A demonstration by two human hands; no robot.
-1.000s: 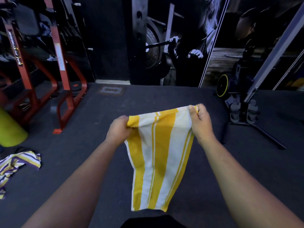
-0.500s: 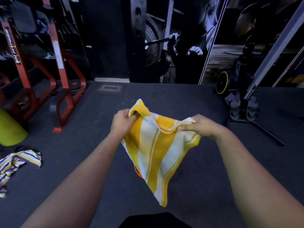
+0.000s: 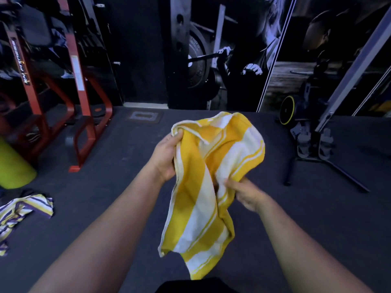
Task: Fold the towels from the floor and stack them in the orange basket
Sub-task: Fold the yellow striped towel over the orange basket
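A yellow and white striped towel point(image 3: 203, 187) hangs in the air in front of me, bunched and partly doubled over. My left hand point(image 3: 165, 155) grips its upper left edge, thumb over the cloth. My right hand point(image 3: 247, 193) is lower, on the right, and pinches a fold near the towel's middle. The towel's lower end dangles toward my body. A second towel point(image 3: 23, 210), striped purple, yellow and white, lies crumpled on the dark floor at the left edge. The orange basket is not in view.
A red steel gym rack point(image 3: 84, 102) stands at the back left, with a lime green cylinder point(image 3: 12, 166) beside it. A machine with a black stand and foot pedals point(image 3: 313, 142) is at the right. Dark rubber floor point(image 3: 105, 197) spreads between them.
The towel was stretched flat between both hands; my right hand has dropped from its top corner to a fold lower down, and the cloth has bunched and doubled over.
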